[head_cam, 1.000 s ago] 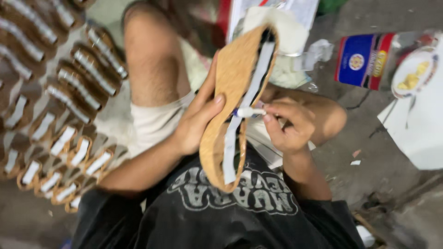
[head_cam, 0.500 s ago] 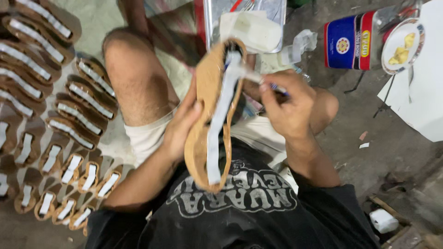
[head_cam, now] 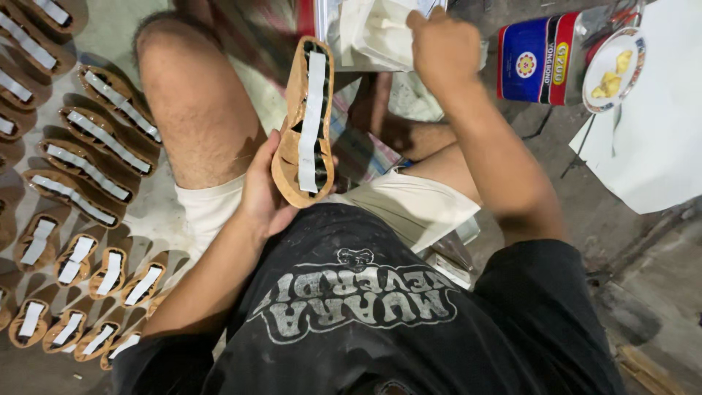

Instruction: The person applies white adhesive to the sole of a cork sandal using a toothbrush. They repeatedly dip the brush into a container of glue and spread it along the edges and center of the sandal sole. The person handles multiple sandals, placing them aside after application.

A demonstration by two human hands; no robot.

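So the left hand (head_cam: 265, 192) is wrapped around the heel end of a tan shoe sole (head_cam: 306, 121), holding it up over the lap, white strip facing up. The right hand (head_cam: 441, 45) is closed up by a pile of white material in a tray (head_cam: 380, 33); can't tell what it's pinching. More soles (head_cam: 88, 157) lie in rows on the floor along its left edge, and a blue and red tin (head_cam: 539, 57) sits near the top right.

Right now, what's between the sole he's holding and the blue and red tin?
In the head view, the right hand and forearm lie between the tan sole and the tin, reaching into a white container.
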